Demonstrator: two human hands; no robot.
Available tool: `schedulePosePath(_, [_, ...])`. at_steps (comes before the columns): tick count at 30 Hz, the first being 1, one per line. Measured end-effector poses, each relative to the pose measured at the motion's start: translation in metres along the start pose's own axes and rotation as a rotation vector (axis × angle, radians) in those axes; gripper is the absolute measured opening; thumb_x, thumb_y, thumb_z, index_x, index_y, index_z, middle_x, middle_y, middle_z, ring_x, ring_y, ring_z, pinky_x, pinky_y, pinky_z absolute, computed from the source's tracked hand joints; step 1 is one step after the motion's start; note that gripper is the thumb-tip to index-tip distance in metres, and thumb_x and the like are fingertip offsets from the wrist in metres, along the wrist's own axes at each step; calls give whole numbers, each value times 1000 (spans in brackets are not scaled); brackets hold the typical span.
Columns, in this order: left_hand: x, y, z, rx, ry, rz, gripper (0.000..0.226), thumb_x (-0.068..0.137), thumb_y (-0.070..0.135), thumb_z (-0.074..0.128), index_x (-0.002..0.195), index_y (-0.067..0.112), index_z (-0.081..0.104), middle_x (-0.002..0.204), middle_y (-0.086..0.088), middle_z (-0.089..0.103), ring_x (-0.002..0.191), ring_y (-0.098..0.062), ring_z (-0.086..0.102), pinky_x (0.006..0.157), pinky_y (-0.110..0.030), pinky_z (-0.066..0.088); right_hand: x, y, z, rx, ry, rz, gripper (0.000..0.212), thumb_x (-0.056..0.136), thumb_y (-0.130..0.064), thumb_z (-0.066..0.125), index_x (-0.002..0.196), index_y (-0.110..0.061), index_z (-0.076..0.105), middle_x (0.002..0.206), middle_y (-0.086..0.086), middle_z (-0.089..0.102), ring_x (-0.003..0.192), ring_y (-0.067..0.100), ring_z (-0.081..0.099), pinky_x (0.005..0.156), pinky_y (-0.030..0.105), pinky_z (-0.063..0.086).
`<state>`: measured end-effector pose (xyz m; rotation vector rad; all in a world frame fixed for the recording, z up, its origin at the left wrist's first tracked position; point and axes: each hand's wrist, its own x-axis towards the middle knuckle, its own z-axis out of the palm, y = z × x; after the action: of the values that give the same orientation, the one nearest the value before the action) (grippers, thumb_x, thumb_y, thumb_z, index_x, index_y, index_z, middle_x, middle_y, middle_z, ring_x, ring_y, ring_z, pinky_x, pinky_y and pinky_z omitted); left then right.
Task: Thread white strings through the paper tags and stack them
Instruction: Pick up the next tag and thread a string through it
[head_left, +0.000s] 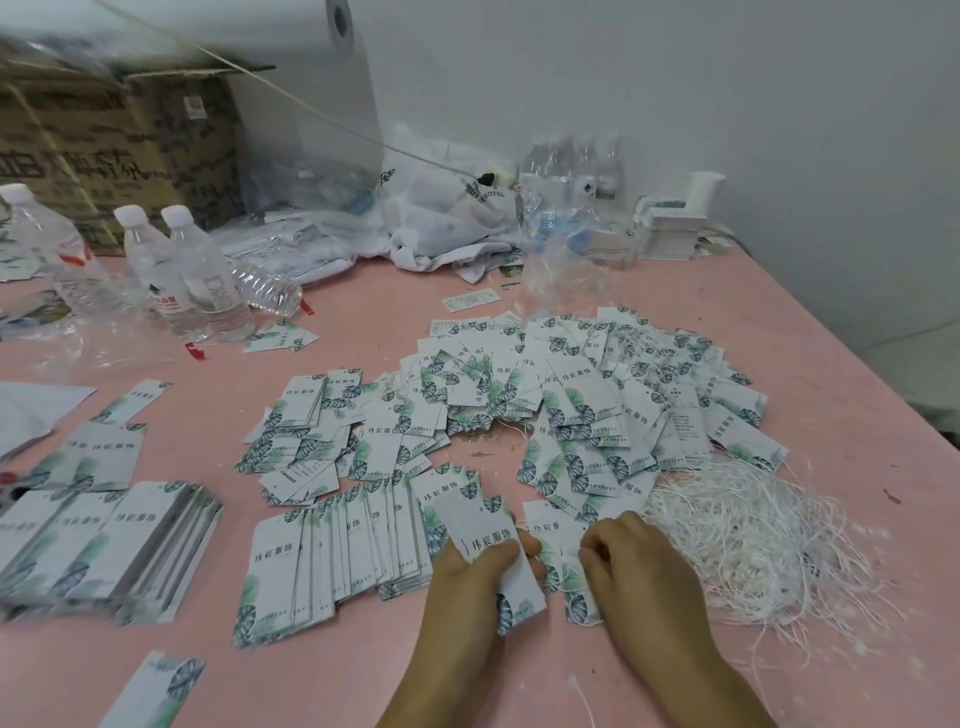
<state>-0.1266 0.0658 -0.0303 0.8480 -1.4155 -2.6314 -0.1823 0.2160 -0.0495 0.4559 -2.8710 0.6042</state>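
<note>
Dozens of tags (571, 405) heaped mid-table look strung, fanned stacks (332, 561) remain, left hand (467, 577) pinching one tag (488, 540), right hand (639, 566) curled, contents hidden.

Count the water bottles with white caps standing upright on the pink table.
3, all at the far left: one bottle near the left edge, and a pair further right, side by side, bottle and bottle. Others may be hidden in the plastic wrap at the back.

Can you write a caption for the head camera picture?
Left hand holds a paper tag; right hand curls beside the white strings.
</note>
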Motion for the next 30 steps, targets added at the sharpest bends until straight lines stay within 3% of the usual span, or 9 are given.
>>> schedulePosePath(4, [-2, 1, 1, 27, -56, 9, 26, 92, 1, 56, 81, 8, 78, 88, -25, 71, 79, -37, 67, 81, -52, 55, 1, -1, -1, 44, -1, 23, 13, 99, -35, 46, 87, -32, 50, 84, -15, 45, 78, 6, 45, 65, 23, 33])
schedulePosePath(8, [-8, 5, 5, -49, -204, -83, 19, 83, 1, 58, 86, -5, 76, 81, -30, 67, 67, -33, 66, 69, -44, 56, -7, -1, -16, 752, 85, 175, 11, 95, -32, 52, 87, -33, 58, 76, -12, 57, 66, 3, 51, 60, 20, 42])
schedulePosePath(11, [-14, 5, 9, -209, -358, -248, 25, 69, -11, 63, 93, -15, 71, 98, -36, 67, 63, -35, 67, 57, -40, 58, -16, -10, -21, 1076, 15, 208, 9, 93, -26, 56, 87, -26, 62, 78, -1, 65, 67, 12, 60, 61, 30, 49])
schedulePosePath(14, [-15, 9, 9, -402, -478, -393, 31, 72, -19, 58, 102, -18, 66, 92, -35, 64, 62, -38, 66, 56, -42, 59, -19, -22, -18, 1117, -6, 106, 14, 93, -27, 58, 80, -25, 63, 94, -6, 63, 70, 6, 63, 61, 18, 50])
schedulePosePath(16, [-14, 11, 8, -490, -507, -432, 34, 68, -20, 66, 102, -20, 66, 86, -33, 65, 61, -39, 66, 57, -44, 60, -18, -22, -17, 1066, -18, 62, 13, 89, -26, 55, 78, -27, 63, 99, -12, 61, 87, 3, 65, 71, 14, 49])
schedulePosePath(21, [-5, 12, 0, -593, -485, -380, 64, 47, -17, 86, 107, -18, 66, 99, -27, 67, 66, -34, 66, 58, -40, 60, -13, -12, -15, 1466, -86, 211, 12, 92, -24, 61, 88, -14, 68, 104, 11, 68, 93, 24, 66, 83, 40, 54])
schedulePosePath(23, [0, 14, -5, -611, -432, -336, 61, 51, -17, 84, 110, -15, 68, 103, -25, 68, 68, -31, 67, 60, -40, 61, -8, -9, -19, 1765, -48, 309, 18, 89, -18, 55, 83, -13, 72, 97, 14, 70, 94, 24, 67, 84, 34, 57])
schedulePosePath(26, [9, 14, -10, -582, -301, -259, 49, 66, -6, 68, 115, -11, 66, 107, -23, 70, 68, -28, 68, 61, -37, 61, -1, -1, -28, 2052, -20, 393, 23, 91, -17, 50, 80, -12, 69, 87, 12, 68, 89, 24, 69, 90, 39, 56])
schedulePosePath(30, [7, 10, -4, -465, -276, -153, 27, 75, -2, 57, 95, -8, 75, 103, -26, 70, 70, -27, 68, 64, -36, 62, 3, 9, -33, 2217, 29, 559, 30, 96, -19, 46, 69, -13, 58, 68, -2, 49, 60, 12, 55, 82, 37, 58])
